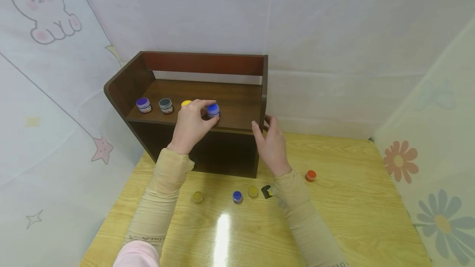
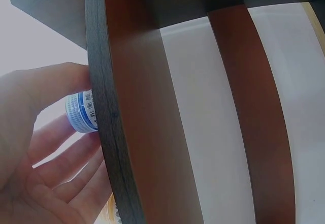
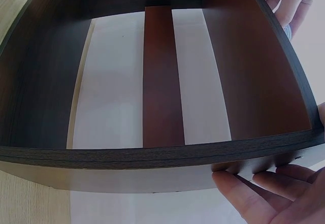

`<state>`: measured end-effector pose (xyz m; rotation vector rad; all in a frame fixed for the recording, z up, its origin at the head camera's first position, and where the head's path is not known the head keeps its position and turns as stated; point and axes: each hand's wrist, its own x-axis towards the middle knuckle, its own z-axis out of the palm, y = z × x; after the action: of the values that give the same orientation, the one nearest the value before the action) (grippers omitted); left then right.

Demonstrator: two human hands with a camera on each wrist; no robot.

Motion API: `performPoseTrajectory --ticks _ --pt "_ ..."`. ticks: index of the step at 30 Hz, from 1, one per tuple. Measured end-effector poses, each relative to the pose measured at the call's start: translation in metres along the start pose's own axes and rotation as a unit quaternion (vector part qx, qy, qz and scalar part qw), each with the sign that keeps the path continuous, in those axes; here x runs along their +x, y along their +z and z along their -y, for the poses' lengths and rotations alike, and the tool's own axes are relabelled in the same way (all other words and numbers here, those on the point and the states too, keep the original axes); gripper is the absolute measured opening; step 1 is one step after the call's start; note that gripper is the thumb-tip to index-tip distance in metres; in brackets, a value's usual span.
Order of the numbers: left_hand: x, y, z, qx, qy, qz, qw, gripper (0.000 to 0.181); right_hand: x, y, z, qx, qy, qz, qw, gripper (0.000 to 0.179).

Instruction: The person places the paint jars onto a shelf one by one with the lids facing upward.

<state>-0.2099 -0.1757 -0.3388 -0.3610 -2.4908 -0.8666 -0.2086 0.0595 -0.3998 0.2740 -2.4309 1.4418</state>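
On the upper board of a dark brown shelf, my left hand pinches a small blue-lidded paint jar between thumb and fingers. The left wrist view shows the printed label of this jar at the board's front edge. A yellow-lidded jar stands just left of it, partly hidden by the hand. Further left on the same board are a dark grey jar and a purple jar. My right hand grips the shelf's right side panel, thumb at the front edge and fingers against the outer face.
On the wooden table before the shelf lie a yellowish jar, a blue jar and another yellowish jar. A small dark piece touches the right sleeve's outline. A red jar stands to the right. Printed cloth hangs around.
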Motion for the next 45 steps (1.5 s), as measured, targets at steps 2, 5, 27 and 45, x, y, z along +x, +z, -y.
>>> performPoseTrajectory --ticks 2,5,27,45 --pt "0.000 0.000 0.000 -0.009 0.001 -0.003 1.0000 0.048 0.000 0.000 0.000 0.001 0.001 0.000 1.0000 0.056" --pt "-0.001 -0.001 0.000 -0.020 0.005 -0.017 0.9996 0.054 0.000 0.000 0.001 -0.001 0.004 0.001 1.0000 0.057" --pt "-0.013 -0.036 -0.027 -0.060 0.097 -0.179 0.9771 0.042 -0.001 0.000 0.001 0.001 0.002 0.004 1.0000 0.060" --pt "-0.050 -0.054 -0.036 -0.081 0.094 -0.219 0.9678 0.036 -0.001 -0.001 0.000 0.001 0.011 0.007 0.9999 0.059"
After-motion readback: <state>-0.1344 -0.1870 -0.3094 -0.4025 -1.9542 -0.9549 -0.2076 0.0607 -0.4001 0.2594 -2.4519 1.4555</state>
